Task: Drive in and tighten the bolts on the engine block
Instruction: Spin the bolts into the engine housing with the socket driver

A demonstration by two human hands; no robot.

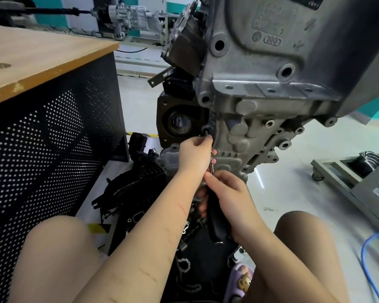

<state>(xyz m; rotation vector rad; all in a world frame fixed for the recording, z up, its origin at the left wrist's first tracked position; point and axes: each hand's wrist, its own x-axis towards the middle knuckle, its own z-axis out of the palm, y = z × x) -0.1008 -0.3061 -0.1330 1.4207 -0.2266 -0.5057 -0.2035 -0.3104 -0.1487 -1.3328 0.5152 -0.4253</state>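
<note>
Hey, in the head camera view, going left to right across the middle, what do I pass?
Perforated black cabinet → left hand up at the bolt → engine block → grey cart at the right edge.

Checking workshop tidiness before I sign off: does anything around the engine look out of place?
Yes. Loose black engine parts lie heaped on the floor under the engine block, by the person's knees, and a blue cable trails across the floor at right. Both look like trip hazards.

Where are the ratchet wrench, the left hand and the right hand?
ratchet wrench [212, 165], head view: metal shank between the hands.
left hand [195, 156], head view: back of the hand.
right hand [230, 193], head view: back of the hand, on the black handle.
</note>
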